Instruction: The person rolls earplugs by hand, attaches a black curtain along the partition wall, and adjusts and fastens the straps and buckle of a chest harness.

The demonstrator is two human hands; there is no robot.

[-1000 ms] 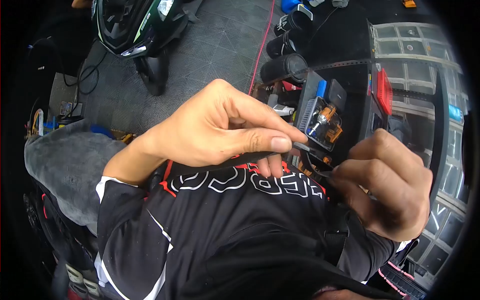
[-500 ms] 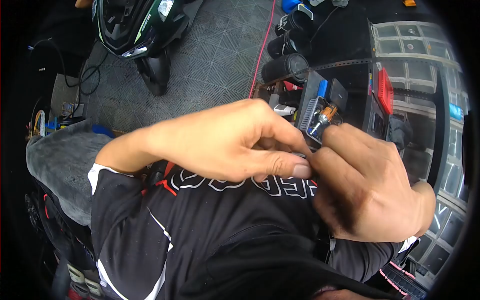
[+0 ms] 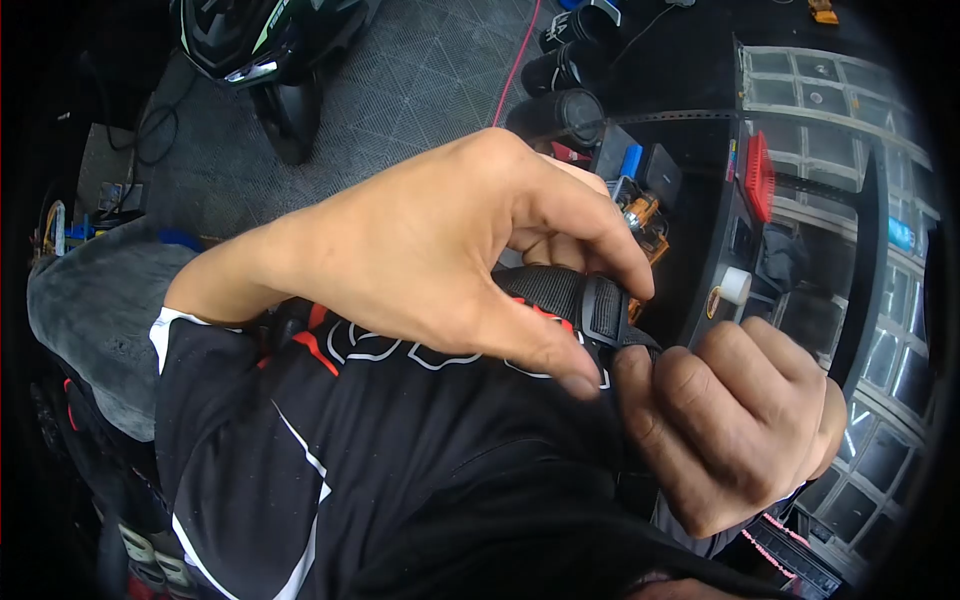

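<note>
A wide black woven strap (image 3: 548,290) with a black buckle (image 3: 604,309) lies in front of my chest, between my two hands. My left hand (image 3: 430,250) arches over it from the left. Its thumb and index finger are spread on either side of the buckle, while the other fingers curl partly out of sight behind the strap. Close to the right of the buckle, my right hand (image 3: 735,420) is closed, its thumb and index finger pinching the strap's dark tail. The fingertips of this hand are partly hidden.
A shelf unit at the right holds a roll of tape (image 3: 735,286), a red plastic bin (image 3: 759,178) and an orange-and-silver tool (image 3: 640,210). Black buckets (image 3: 555,118) stand beyond. A scooter (image 3: 265,55) is parked on the tiled floor. Grey cloth (image 3: 95,320) lies at my left.
My hands have drawn apart, baring the strap and buckle between them. The left thumb and index finger have opened wider. My right hand has shifted slightly down, and the view has tilted a little.
</note>
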